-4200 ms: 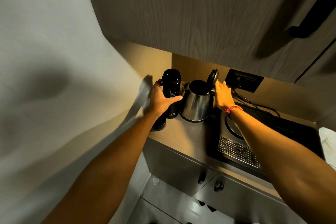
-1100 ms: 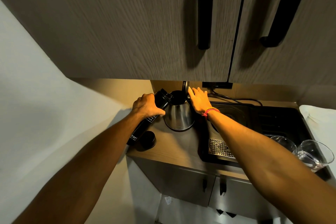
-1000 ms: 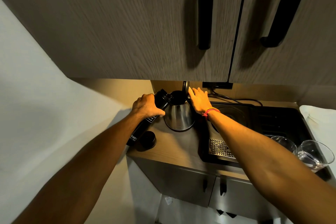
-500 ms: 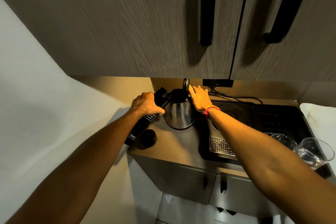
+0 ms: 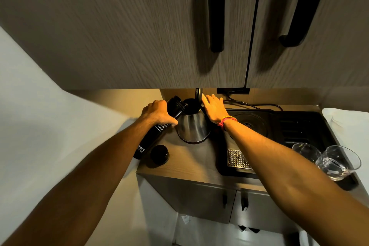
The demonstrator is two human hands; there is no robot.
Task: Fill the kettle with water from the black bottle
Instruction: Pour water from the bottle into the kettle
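Surface [image 5: 191,164]: a narrow wooden top in warm light, with a pale wall at its left and closed doors under it.
Cupboards [image 5: 139,26]: two wood-grain doors with long black handles hang low over the surface, hiding its back part.
Tray [image 5: 299,126]: a black tray with a round hob ring and a perforated drain grille [image 5: 237,159] takes up the right half of the surface.
Edges: the left edge of the surface meets the wall; the bottle's base overhangs that edge. The front edge is bare between the cap and the tray.
Open room: a bare strip of wood in front of the kettle; little height under the cupboards.
Kettle [image 5: 192,129]: steel, upright at the back left of the surface, lid [image 5: 198,96] raised on end.
Bottle [image 5: 159,128]: black, tilted, mouth at the kettle's open top, white lettering on its side.
Left hand [image 5: 156,113]: grip clamped around the bottle's upper half.
Right hand [image 5: 214,108]: fingers spread flat against the raised lid and the kettle's far side; a red cord at the wrist.
Cap [image 5: 159,154]: black, on the surface just beside the bottle's base.
Glasses [image 5: 337,163]: two clear tumblers at the tray's right front corner, well apart from the kettle.
Cable [image 5: 257,105]: runs from a black wall socket along the back, behind the tray.
Cloth [image 5: 347,124]: white, at the far right.
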